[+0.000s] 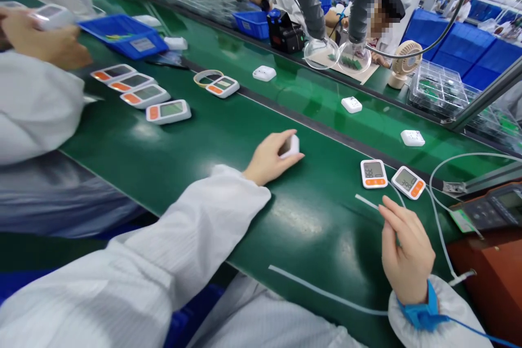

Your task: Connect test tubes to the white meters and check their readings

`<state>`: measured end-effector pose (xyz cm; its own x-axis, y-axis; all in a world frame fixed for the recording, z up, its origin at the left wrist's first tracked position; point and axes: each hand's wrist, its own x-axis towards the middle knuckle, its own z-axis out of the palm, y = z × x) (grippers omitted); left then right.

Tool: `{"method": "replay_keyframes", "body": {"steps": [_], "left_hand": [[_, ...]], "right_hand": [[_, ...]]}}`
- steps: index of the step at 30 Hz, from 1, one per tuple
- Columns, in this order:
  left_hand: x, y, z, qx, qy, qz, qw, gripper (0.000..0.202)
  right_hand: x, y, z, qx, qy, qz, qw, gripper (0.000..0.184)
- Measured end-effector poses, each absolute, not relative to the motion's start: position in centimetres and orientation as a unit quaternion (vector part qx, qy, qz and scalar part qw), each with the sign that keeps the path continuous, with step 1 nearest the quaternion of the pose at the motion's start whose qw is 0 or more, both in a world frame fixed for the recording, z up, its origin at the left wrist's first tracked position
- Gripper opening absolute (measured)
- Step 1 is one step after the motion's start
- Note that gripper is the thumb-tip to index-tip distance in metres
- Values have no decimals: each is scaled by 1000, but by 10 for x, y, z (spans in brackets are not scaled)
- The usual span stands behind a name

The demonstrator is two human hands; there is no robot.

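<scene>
My L hand (271, 160) grips a white unit (291, 145), face hidden. R hand (408, 250) pinches a thin white tube (366, 202). 2 meters (373, 173) nearby, orange btns, LCD digits unreadable.

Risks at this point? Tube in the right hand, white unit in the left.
1. The tube end, pinched by the right hand, sits close to the two display units; a sweep might knock them.
2. The left hand cups the white unit from one side; it may slip on the belt.
3. The loose tube lying across the belt could snag a sleeve.
</scene>
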<state>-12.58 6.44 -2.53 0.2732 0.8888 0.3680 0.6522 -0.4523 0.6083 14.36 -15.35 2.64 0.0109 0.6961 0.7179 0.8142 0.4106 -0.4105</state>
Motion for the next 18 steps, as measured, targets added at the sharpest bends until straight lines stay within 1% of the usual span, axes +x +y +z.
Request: {"method": "replay_keyframes", "body": {"steps": [2,4,5,6,7,8,10,13,18], "left_hand": [[-89,36,-23,767,410,404,284,70],[-45,0,-21,683,322,468,460,72],[-22,-19,-20,605,287,491,558,72],[-2,-36,-19,520,262,490,649,70],[16,-51,-19,451,244,480,712,67],[29,-64,-19,404,232,466,753,64],[45,-78,-19,341,215,440,802,60],[46,-78,-20,297,206,404,840,57],[36,-70,-16,332,211,389,833,53]], "right_hand": [[146,-152,23,-542,-704,-65,454,46],[149,-151,19,-547,-714,-71,432,49],[151,-149,17,-549,-720,-76,418,49],[153,-148,15,-552,-726,-80,402,47],[155,-147,13,-555,-730,-86,389,43],[156,-146,12,-559,-731,-93,380,38],[158,-144,9,-566,-731,-104,367,27],[159,-142,8,-583,-724,-90,359,16],[158,-142,11,-589,-710,-44,383,6]]}}
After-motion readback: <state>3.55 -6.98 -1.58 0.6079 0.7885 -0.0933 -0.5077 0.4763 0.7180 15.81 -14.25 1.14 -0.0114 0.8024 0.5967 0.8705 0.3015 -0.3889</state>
